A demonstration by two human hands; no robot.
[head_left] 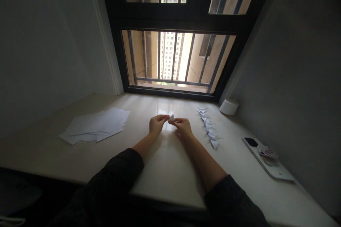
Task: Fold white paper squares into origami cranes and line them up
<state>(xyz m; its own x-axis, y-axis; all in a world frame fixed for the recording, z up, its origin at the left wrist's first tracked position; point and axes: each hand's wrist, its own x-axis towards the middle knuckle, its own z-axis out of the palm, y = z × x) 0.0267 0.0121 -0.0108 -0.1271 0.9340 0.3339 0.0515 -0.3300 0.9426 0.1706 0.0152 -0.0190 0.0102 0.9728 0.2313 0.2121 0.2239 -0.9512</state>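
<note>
Nearest to me, the person's two dark sleeves [117, 177] come in over the edge of a pale countertop [165, 170], pushed up so the forearms are bare. Off to the right, near the wall, a white phone [269, 165] lies flat with something small and round stuck on its back. Further in, at the middle of the counter, both hands meet. The left hand [157, 123] and the right hand [182, 126] are each closed in a fingertip pinch on the same small folded paper [172, 117], one at either end of it. The paper is held just above the surface, between the two hands, its pointed white tip sticking up. To the left, well apart from the hands, a loose stack of white sheets [96, 125] is fanned out flat on the counter. To the right of the right hand, a row of folded paper figures [209, 127] runs from near to far, one just behind the other. Beyond the far end of that row sits a low white round container [229, 106] in the corner. Farthest off is a dark-framed barred window [173, 60] with tall buildings outside in daylight.
</note>
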